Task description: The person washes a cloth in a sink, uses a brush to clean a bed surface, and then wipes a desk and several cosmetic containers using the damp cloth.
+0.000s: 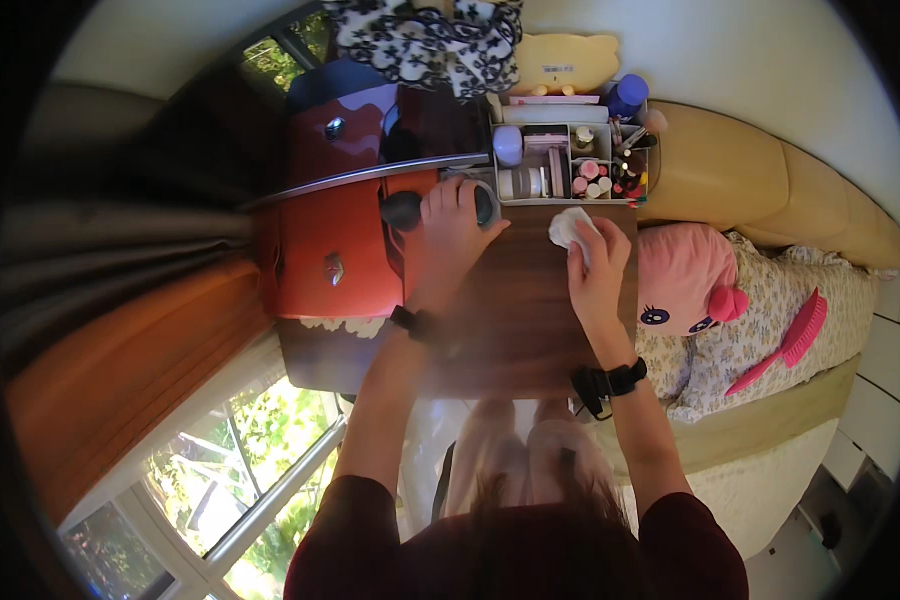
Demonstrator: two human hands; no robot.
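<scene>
My left hand is at the far edge of the brown wooden table. Its fingers curl over a grey round container with a dark greenish inside, its rim showing by the thumb. Just left of those fingers is a dark oval object; whether it belongs to the container I cannot tell. In my right hand, pinched between thumb and fingers, is a crumpled white tissue or wipe, held over the right part of the table.
A white divided organizer with cosmetics and brushes stands behind my hands. Red-orange glossy drawers flank the table on the left. On the right are a pink plush pillow, a flowered pillow and a pink hairbrush.
</scene>
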